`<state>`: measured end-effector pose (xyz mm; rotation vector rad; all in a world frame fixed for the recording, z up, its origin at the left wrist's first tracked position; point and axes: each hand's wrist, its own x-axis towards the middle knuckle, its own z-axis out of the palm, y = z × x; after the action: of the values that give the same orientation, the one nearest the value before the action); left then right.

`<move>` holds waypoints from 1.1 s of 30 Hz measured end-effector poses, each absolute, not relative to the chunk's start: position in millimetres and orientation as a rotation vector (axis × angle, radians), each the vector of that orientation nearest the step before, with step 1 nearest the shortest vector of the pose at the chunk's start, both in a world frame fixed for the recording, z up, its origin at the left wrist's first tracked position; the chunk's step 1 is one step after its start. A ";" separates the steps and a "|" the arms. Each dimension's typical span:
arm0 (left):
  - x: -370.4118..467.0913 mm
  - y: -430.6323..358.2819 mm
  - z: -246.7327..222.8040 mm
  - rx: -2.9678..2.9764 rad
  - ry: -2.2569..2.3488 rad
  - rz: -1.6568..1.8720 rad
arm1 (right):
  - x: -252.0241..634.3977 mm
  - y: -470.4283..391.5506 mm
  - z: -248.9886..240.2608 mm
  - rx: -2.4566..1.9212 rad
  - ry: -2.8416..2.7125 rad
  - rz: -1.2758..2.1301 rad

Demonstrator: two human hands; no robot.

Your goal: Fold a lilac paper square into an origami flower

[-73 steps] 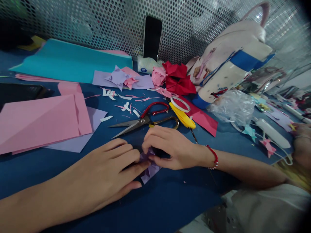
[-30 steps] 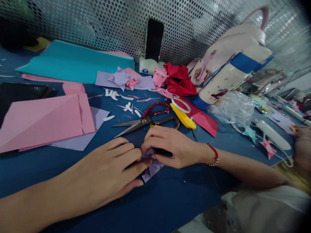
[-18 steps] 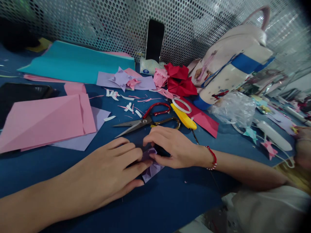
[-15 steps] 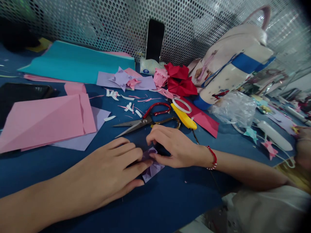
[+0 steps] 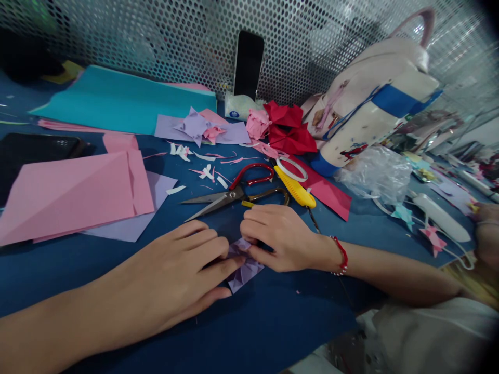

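Observation:
A small piece of folded purple paper lies on the blue table between my hands, partly covered by fingers. My left hand holds its left side against the tabletop, index fingertip on top and thumb at the near edge. My right hand, wearing a red bracelet on the wrist, has curled fingers and its thumb and index finger at the paper's upper right edge. Just beyond my hands rest open scissors with one red handle, and a yellow cutter.
Pink sheets lie at left, a teal sheet behind. Paper scraps are scattered mid-table. A phone leans on the perforated panel. Red folded paper, a bottle and a plastic bag stand right. Another person's hand shows far right.
My right hand has shifted slightly right, and its fingers have curled in closer to the thumb. My left hand and the purple paper stay nearly in place.

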<state>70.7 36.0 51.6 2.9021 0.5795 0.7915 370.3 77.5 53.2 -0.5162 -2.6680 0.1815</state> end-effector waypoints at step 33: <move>73.8 100.0 19.0 2.433 0.700 0.779 | 375.5 89.4 37.0 -0.516 -2.744 0.361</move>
<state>73.8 100.0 19.0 2.4326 0.6998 0.7785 375.5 89.4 37.0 -0.5162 -2.7441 0.3609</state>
